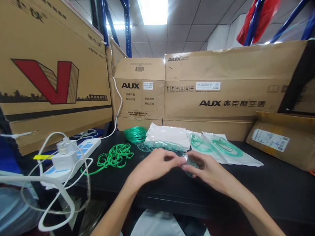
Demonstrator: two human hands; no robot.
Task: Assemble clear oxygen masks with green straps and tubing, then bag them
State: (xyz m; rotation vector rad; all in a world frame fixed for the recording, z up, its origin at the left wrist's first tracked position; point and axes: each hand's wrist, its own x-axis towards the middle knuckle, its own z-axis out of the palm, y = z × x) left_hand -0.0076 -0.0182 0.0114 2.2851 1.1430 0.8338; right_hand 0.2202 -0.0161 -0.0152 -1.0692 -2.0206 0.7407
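Over the front part of the black table, my left hand (pixel 161 164) and my right hand (pixel 205 168) meet around a clear, green-tinted plastic mask (pixel 189 162). Both hands are closed, thumbs and fingers pinching its edges; the fingers hide much of its shape. Just behind my hands lies a row of similar clear masks (pixel 162 145), nested into one another. A tangled heap of flat green elastic strap (pixel 115 157) rests to the left. Behind that heap is a coil of green tubing (pixel 135 134).
White packs (pixel 221 147) with coiled green tubing lie right of the masks, beside a white sheet (pixel 167 132). A power strip (pixel 83 150) with plugs and loose white cables occupies the left. Cardboard boxes (pixel 214 95) wall the back; a brown parcel (pixel 283 139) sits at right.
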